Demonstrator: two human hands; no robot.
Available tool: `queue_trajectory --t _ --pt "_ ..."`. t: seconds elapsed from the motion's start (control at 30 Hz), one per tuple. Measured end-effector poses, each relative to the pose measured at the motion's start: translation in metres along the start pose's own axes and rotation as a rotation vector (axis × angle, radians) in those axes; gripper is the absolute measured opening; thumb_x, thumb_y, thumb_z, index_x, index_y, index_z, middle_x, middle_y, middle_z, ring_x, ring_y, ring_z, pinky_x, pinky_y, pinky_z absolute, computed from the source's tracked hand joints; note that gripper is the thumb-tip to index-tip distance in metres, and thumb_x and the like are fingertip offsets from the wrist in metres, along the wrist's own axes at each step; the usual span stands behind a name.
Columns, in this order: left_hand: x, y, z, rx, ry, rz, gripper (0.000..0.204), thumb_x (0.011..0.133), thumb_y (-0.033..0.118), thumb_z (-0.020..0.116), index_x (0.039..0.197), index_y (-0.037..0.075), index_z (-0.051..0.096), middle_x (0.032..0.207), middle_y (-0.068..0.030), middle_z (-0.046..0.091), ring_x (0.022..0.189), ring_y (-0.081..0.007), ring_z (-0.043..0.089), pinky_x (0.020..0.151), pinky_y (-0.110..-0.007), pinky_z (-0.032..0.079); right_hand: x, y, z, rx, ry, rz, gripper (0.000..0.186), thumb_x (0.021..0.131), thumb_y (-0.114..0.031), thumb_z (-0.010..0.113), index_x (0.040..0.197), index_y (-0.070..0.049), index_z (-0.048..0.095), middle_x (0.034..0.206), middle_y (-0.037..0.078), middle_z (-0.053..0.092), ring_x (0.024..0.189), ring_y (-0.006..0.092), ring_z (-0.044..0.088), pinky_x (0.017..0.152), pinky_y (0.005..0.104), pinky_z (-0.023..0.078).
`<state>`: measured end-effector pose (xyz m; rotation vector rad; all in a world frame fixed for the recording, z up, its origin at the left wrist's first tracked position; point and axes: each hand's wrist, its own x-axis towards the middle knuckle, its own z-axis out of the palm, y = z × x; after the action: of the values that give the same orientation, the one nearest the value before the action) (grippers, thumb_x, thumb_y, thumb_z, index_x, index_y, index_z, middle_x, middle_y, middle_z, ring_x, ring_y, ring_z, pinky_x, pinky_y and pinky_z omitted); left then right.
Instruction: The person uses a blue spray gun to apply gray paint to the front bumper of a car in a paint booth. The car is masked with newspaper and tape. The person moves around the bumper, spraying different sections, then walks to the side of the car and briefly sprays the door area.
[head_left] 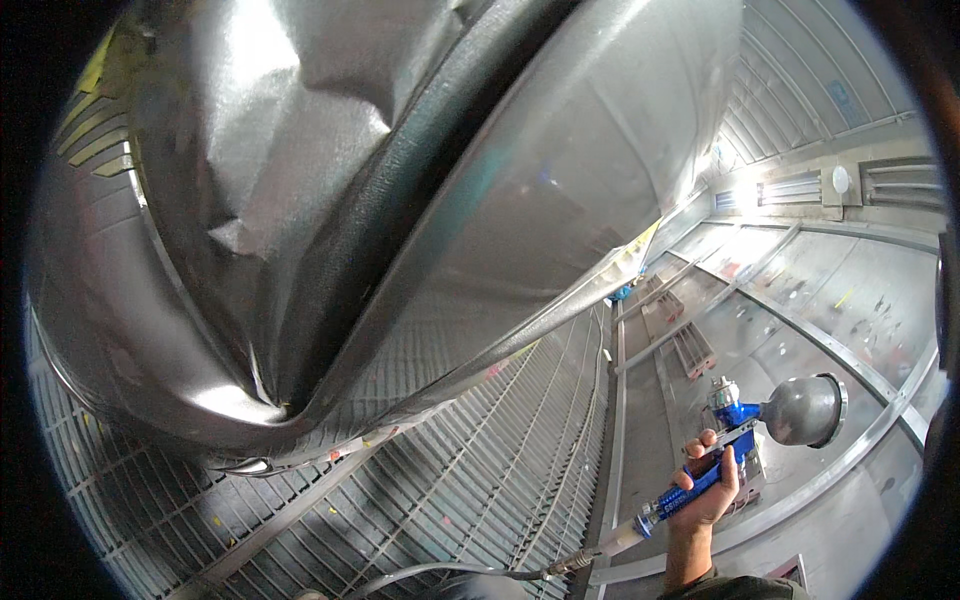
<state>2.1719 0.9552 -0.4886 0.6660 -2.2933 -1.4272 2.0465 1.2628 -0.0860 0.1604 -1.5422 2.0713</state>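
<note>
My right hand (708, 490) is closed around the blue handle of a spray gun (712, 477) at the lower right, its fingers by the silver trigger lever. The gun's silver nozzle points up, and a round grey paint cup (803, 410) juts out to its right. An air hose (430, 568) is coupled to the handle's lower end and trails left along the bottom of the view. Ahead and left stands a large, glossy grey vehicle body (520, 220), apart from the gun. A crumpled silver-grey masking sheet (290, 110) covers part of it. My left hand is out of view.
Metal floor grating (500, 440) runs beneath the vehicle body. To the right rises a paint-spattered metal panel wall (830, 290) with framing bars. Slatted brownish fixtures (692, 350) are on that wall. A bright light (742, 193) shines at the far end.
</note>
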Motion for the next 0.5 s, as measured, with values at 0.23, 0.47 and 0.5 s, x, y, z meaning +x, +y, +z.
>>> queue_trajectory --t 0.23,0.47,0.5 --pt "0.006 0.010 -0.005 0.002 -0.085 0.081 0.016 0.086 0.020 0.065 0.084 0.006 0.072 0.075 -0.0135 0.067 0.065 -0.0312 0.064 0.063 -0.042 0.053 -0.017 0.008 -0.004 -0.196 0.049 -0.103 0.032 0.101 -0.029 0.043 0.114 0.001 0.045 0.102 0.006 0.050 0.091 0.0144 0.051 0.044 0.0240 0.049" --pt "0.008 0.015 -0.007 0.201 -0.108 0.205 0.030 0.089 0.016 0.063 0.062 0.007 0.054 0.058 -0.0119 0.048 0.050 -0.0306 0.049 0.054 -0.039 0.048 -0.041 0.043 -0.007 -0.221 -0.049 0.034 0.042 0.090 -0.035 0.057 0.105 0.003 0.046 0.091 0.011 0.045 0.083 0.0205 0.048 0.045 0.0306 0.051" --pt "0.007 0.015 -0.009 0.217 -0.107 0.200 0.030 0.088 0.017 0.065 0.062 0.007 0.055 0.058 -0.0122 0.049 0.052 -0.0311 0.051 0.056 -0.040 0.050 -0.045 0.046 -0.011 -0.230 -0.064 0.073 0.043 0.089 -0.035 0.059 0.105 0.002 0.046 0.091 0.011 0.045 0.084 0.0214 0.048 0.045 0.0313 0.051"
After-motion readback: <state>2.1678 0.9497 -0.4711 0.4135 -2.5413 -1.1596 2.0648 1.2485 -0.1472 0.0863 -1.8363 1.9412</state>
